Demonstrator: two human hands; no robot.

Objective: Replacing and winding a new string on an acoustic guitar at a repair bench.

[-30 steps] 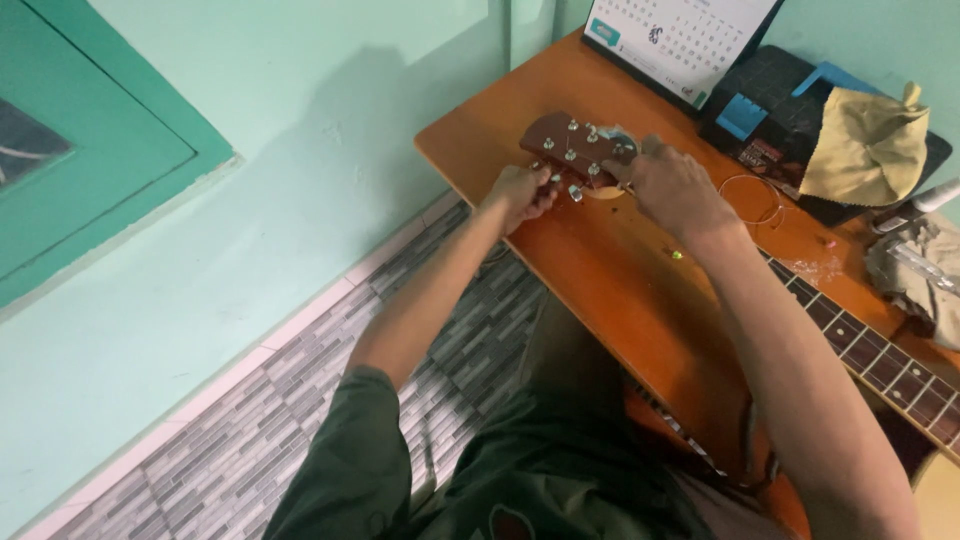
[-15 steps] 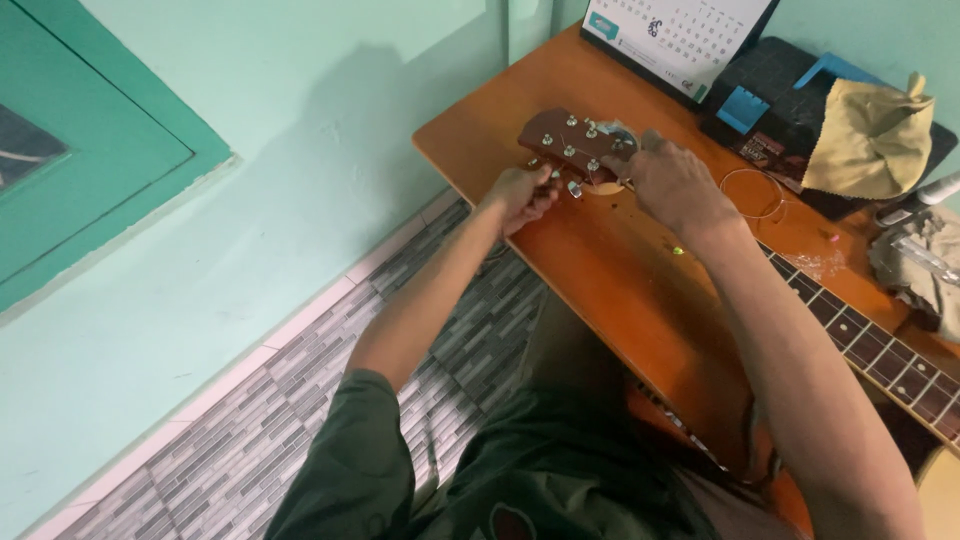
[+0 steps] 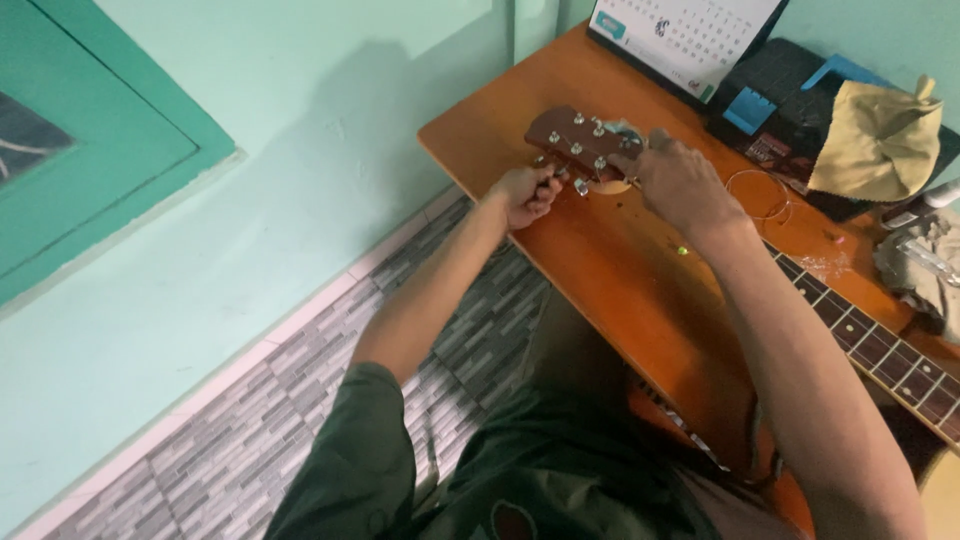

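Orange desk (image 3: 600, 270) carried guitar headstock (image 3: 575, 140). Your left hand (image 3: 525, 192) pinched tuning peg, right hand (image 3: 680, 180) seemingly gripped string; overtightening risked snapping it.

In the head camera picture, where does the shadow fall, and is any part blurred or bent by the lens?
Head view: soft light, a broad dim shadow on the pale green wall behind the headstock; no strong glare on the orange table; left hand and right hand fairly sharp; near sleeve softer; wall and floor lines tilt, wide-angle look.
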